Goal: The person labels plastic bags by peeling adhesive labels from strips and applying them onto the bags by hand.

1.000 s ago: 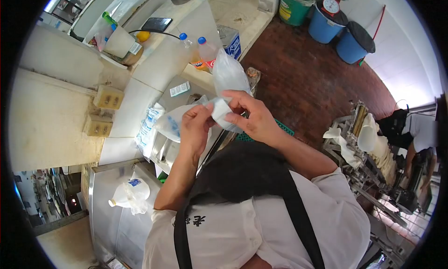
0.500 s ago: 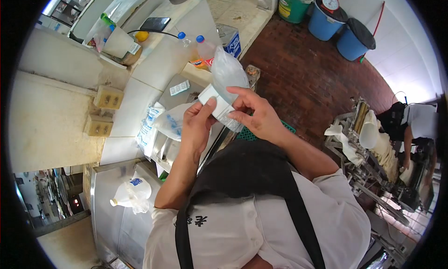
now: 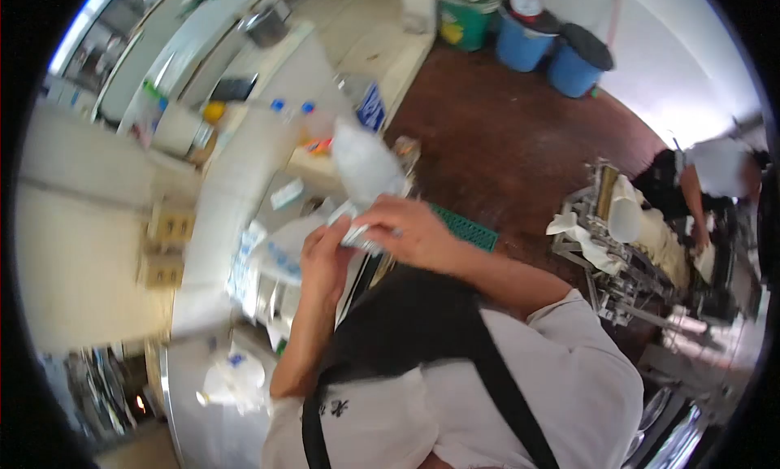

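My left hand (image 3: 323, 262) pinches a small white printed box (image 3: 351, 227) from the left, thumb against it. From the right, my right hand (image 3: 410, 229) has its fingers closed on the same box. Motion blur smears the print, and my fingers cover part of it. Just beyond my hands is a pale, translucent plastic bag (image 3: 366, 164). A small white printed packet (image 3: 287, 194) lies on the grey surface to the left. Below it, blue-printed plastic bags (image 3: 280, 254) sit beside my left hand.
Bottles with blue caps (image 3: 313, 121) and a blue-and-white tin (image 3: 367, 103) stand on the counter ahead. A white plastic bag (image 3: 234, 379) rests on the steel top (image 3: 203, 432). Covered blue buckets (image 3: 577, 67) line the far wall. Another person (image 3: 715, 176) is at a machine on the right.
The box has tilted and shows less of its face; my right hand has closed in nearer my left. The whole view has shifted and blurred.
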Motion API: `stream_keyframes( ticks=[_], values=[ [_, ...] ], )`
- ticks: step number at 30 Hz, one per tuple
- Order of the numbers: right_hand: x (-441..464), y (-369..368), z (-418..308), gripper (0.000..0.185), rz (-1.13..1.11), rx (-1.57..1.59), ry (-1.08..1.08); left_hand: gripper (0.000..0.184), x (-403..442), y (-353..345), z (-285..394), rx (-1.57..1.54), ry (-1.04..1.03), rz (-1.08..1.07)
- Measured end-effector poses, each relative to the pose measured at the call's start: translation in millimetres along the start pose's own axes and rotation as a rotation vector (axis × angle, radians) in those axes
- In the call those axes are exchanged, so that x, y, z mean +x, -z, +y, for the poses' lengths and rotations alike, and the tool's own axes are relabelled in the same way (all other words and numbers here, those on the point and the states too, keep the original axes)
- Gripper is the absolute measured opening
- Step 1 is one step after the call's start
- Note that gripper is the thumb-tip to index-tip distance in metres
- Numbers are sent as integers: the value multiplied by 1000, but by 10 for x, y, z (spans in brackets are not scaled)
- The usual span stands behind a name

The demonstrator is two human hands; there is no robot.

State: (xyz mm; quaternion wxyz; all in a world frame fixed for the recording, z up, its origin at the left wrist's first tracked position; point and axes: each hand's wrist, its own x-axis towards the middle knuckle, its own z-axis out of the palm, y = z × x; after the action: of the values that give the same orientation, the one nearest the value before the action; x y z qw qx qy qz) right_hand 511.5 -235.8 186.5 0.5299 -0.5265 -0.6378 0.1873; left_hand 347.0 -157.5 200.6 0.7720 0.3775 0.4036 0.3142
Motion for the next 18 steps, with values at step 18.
stream_keyframes(
  ticks=[18],
  values=[
    [-91,112,-14,16,67,29,-45,12,35,-47,-56,28,-14,-138]
  ],
)
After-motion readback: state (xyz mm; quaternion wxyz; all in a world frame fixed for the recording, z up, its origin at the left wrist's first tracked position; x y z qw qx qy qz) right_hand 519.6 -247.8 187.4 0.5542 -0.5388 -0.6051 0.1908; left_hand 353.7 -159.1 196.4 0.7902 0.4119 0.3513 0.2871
